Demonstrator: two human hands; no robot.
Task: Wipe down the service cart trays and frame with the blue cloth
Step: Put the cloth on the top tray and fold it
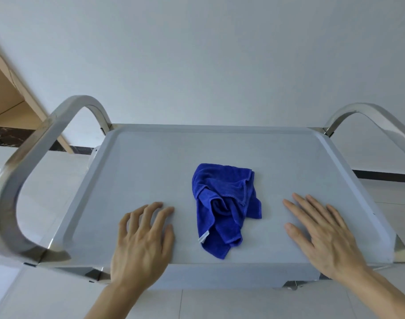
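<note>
A crumpled blue cloth (224, 203) lies in the middle of the cart's grey top tray (150, 157), slightly toward the near edge. My left hand (144, 240) rests on the tray to the left of the cloth, fingers spread and slightly bent, holding nothing. My right hand (321, 236) lies flat on the tray to the right of the cloth, fingers straight. Neither hand touches the cloth. A steel frame handle (24, 171) arches up at the left end and another steel handle (367, 116) at the right end. Lower trays are hidden beneath the top one.
A plain white wall (208, 54) stands right behind the cart. White floor tiles (58, 180) with a dark skirting strip show on both sides. A wooden panel (5, 88) leans at the far left.
</note>
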